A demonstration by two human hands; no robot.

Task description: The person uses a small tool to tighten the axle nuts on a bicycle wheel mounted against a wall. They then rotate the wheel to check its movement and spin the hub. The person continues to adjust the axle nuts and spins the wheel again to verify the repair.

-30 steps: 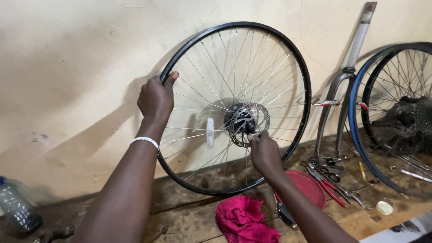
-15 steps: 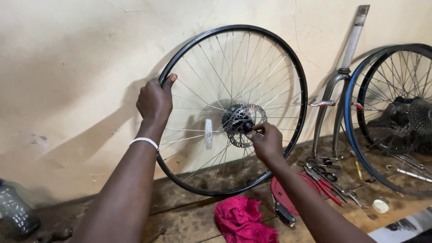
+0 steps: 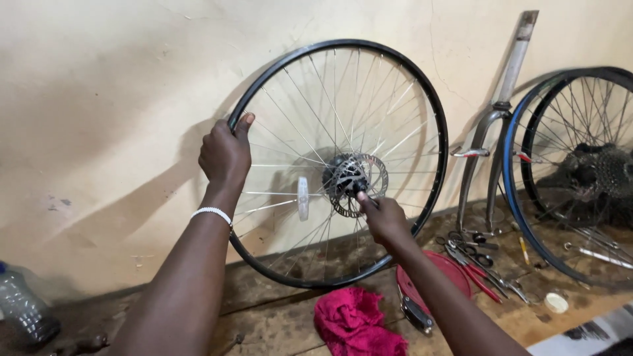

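Big bike wheel [image 3: 277, 86] standing up on the wooden tabletop [image 3: 277, 310], leaning on the pale wall [image 3: 99, 99]. Left hand [image 3: 226, 155] wrapped tight around the black rim on its left side, thumb on top. Right hand [image 3: 386, 219] at the middle of the wheel, fingertips [image 3: 362, 198] pinched on the hub [image 3: 346, 179] beside the shiny disc. Pink rag [image 3: 356, 323] lying just below the wheel. Red round lid [image 3: 442, 273] and small tools [image 3: 478, 257] near the right arm. Second wheel [image 3: 573, 178] and grey fork [image 3: 491, 132] leaning further right. Plastic bottle [image 3: 23, 310] far left.
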